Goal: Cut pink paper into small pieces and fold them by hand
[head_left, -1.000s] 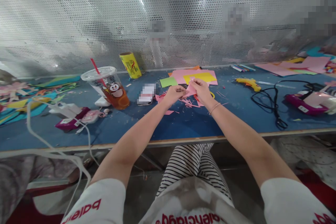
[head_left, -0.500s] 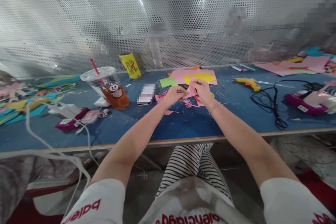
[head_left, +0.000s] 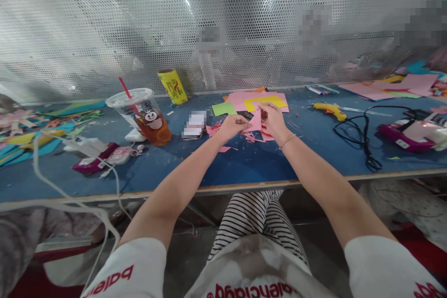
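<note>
A small folded piece of pink paper [head_left: 256,121] is held between both hands above the blue table. My left hand [head_left: 233,126] pinches its lower left corner. The fingers of my right hand [head_left: 272,118] grip its upper right side. Pink paper scraps [head_left: 252,137] lie under and around the hands. Just behind them are a pink sheet [head_left: 240,100], a yellow sheet [head_left: 270,102] and a green sheet [head_left: 223,109].
A phone [head_left: 194,125] and a plastic cup of drink [head_left: 150,121] stand left of the hands, with a yellow can [head_left: 173,87] behind. At right are a yellow glue gun [head_left: 329,111], a black cable [head_left: 365,135] and a purple power strip [head_left: 401,137].
The pink paper now stands more upright and shows a larger triangular face. My right hand has shifted slightly to the right and turned a little.
</note>
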Demonstrator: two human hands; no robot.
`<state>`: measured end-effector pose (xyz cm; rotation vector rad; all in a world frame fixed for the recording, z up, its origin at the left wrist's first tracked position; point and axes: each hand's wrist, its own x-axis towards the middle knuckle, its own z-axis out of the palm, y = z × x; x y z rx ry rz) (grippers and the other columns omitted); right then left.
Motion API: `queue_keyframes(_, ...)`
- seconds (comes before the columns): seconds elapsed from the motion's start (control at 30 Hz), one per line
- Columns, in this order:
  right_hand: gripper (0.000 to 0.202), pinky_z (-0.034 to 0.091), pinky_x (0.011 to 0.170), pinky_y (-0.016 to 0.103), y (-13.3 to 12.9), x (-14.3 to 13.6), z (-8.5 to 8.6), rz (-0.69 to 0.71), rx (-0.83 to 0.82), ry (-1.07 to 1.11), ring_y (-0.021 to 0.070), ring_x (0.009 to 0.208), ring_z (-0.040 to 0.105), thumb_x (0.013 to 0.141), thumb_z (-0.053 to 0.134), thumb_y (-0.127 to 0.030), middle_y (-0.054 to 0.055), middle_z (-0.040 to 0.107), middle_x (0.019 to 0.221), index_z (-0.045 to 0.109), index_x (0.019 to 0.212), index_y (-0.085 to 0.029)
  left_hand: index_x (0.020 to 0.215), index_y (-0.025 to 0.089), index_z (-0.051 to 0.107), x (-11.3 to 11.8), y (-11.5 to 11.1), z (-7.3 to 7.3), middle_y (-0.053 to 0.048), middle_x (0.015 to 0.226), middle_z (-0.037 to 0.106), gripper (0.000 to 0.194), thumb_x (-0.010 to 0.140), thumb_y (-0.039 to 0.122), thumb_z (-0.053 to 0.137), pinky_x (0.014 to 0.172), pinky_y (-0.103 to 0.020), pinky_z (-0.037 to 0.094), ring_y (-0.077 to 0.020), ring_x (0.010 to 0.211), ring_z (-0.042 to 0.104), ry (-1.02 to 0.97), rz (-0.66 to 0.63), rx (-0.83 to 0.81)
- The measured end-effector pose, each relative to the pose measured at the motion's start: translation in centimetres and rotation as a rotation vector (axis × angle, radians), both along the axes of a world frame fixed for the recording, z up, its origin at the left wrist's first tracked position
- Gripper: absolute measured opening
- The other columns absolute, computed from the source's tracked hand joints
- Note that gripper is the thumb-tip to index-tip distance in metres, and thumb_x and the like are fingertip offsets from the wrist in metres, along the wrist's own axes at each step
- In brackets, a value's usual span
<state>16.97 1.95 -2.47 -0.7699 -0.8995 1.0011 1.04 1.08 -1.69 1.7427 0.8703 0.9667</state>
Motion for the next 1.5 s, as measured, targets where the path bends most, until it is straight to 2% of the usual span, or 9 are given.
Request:
queue_keyframes(0.13,0.021,0.038,0.051,0.021,0.3,1.0,0.2,-0.015,-0.044,0.023,0.0073,0.054,0.049,0.065,0.066,-0.036,-0.002,0.054,0.059,0.054,0.061,-0.019,0.065,0.012,0.062,0.0,0.0,-0.1,0.002,0.051,0.056,0.026,0.060,0.035,0.073,0.050,-0.021,0.039,-0.0056,0.046,0.048,-0.037,0.033,-0.030)
queue_keyframes(0.23,0.027,0.039,0.053,0.023,0.5,0.7,-0.1,0.086,-0.054,-0.023,0.0097,0.057,0.050,0.068,0.062,-0.045,0.000,0.055,0.064,0.056,0.065,-0.019,0.064,0.012,0.061,-0.1,0.3,-0.2,0.002,0.050,0.054,0.027,0.058,0.036,0.074,0.050,-0.021,0.038,-0.0055,0.045,0.047,-0.045,0.050,-0.026)
queue_keyframes(0.33,0.029,0.035,0.053,0.024,0.5,-0.2,-0.6,0.148,0.043,-0.153,0.0084,0.053,0.043,0.063,0.069,-0.042,-0.004,0.047,0.057,0.052,0.060,-0.019,0.064,0.013,0.061,-0.1,0.5,-0.3,0.003,0.050,0.053,0.027,0.058,0.036,0.073,0.048,-0.020,0.035,-0.0050,0.044,0.044,-0.039,0.070,-0.008)
queue_keyframes(0.43,0.033,0.029,0.051,0.024,0.3,-0.7,-0.9,0.071,0.119,-0.293,0.0071,0.051,0.033,0.063,0.070,-0.038,-0.006,0.036,0.053,0.045,0.054,-0.019,0.064,0.013,0.061,0.0,0.3,-0.2,0.003,0.050,0.052,0.026,0.061,0.036,0.071,0.048,-0.021,0.033,-0.0049,0.044,0.042,-0.016,0.074,0.014)
queue_keyframes(0.53,0.035,0.026,0.050,0.024,0.1,-0.7,-1.0,0.021,0.115,-0.376,0.0072,0.050,0.031,0.067,0.067,-0.040,-0.006,0.034,0.052,0.042,0.053,-0.019,0.063,0.013,0.059,0.0,0.1,0.0,0.004,0.049,0.049,0.025,0.066,0.038,0.066,0.048,-0.021,0.031,-0.0050,0.045,0.040,0.010,0.071,0.068)
queue_keyframes(0.73,0.034,0.024,0.048,0.024,-0.4,-1.0,-0.8,0.056,0.099,-0.480,0.0070,0.049,0.031,0.068,0.065,-0.040,-0.006,0.035,0.050,0.042,0.054,-0.019,0.061,0.015,0.056,-0.2,0.5,-0.4,0.004,0.050,0.045,0.032,0.072,0.045,0.060,0.048,-0.022,0.028,-0.0058,0.047,0.037,0.031,0.111,0.136)
queue_keyframes(1.03,0.026,0.027,0.049,0.024,-0.4,-1.1,-1.0,0.099,0.098,-0.445,0.0072,0.050,0.034,0.067,0.066,-0.037,-0.005,0.042,0.051,0.053,0.056,-0.017,0.066,0.014,0.060,-0.3,0.9,-0.8,0.003,0.055,0.049,0.032,0.063,0.045,0.069,0.048,-0.021,0.033,-0.0051,0.048,0.040,-0.028,0.103,0.046)
queue_keyframes(1.33,0.032,0.026,0.050,0.025,-0.4,-0.7,-0.5,0.014,0.137,-0.446,0.0075,0.050,0.030,0.068,0.064,-0.042,-0.005,0.036,0.051,0.049,0.053,-0.018,0.066,0.012,0.061,-0.3,0.5,-0.3,0.003,0.052,0.051,0.028,0.059,0.037,0.074,0.046,-0.019,0.035,-0.0042,0.045,0.043,-0.025,0.093,0.023)
queue_keyframes(1.5,0.033,0.023,0.047,0.026,-0.4,-0.3,-0.2,0.027,0.126,-0.397,0.0080,0.049,0.028,0.066,0.066,-0.044,-0.004,0.037,0.052,0.049,0.054,-0.019,0.061,0.013,0.058,-0.1,0.4,-0.2,0.003,0.052,0.052,0.027,0.056,0.032,0.076,0.052,-0.024,0.046,-0.0067,0.048,0.050,-0.094,0.074,-0.112)
